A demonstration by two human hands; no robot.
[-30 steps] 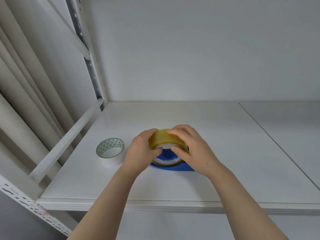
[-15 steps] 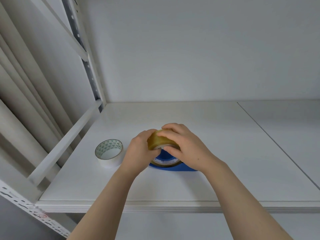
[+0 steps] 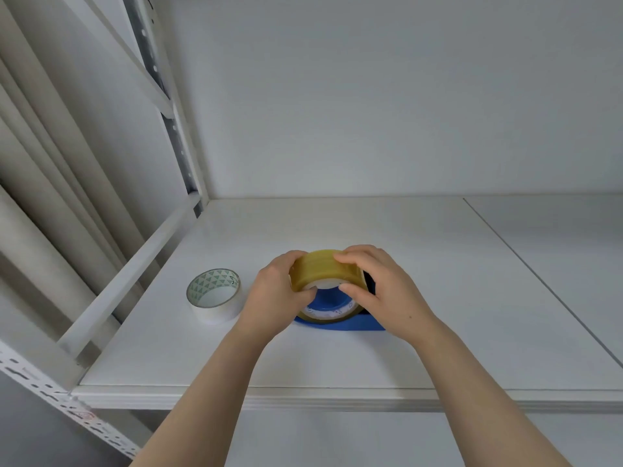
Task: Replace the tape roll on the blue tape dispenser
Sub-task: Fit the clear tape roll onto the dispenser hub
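- The yellowish translucent tape roll [image 3: 323,268] stood on edge in the blue plastic tape dispenser [image 3: 338,324], with its open core around the dispenser's blue hub.
- The left hand [image 3: 276,298] gripped the roll's left side, fingers curled over the rim and thumb at the edge of the core.
- The right hand [image 3: 382,291] held the roll's right side, fingers over the top and thumb by the core.
- A white tape roll with a green triangle-printed core [image 3: 214,294] lay flat on the white shelf board [image 3: 438,281], left of the dispenser and apart from it, with no hand on it.
- That thin-walled white roll looked like the spent one, so the removal seemed done and the yellowish roll was probably being seated.
- Whether the roll sat fully on the hub could not be told, because both hands covered its sides.
- What likely remained was to press the roll home and lead its free end to the cutter. That end of the dispenser was mostly hidden behind the right hand.
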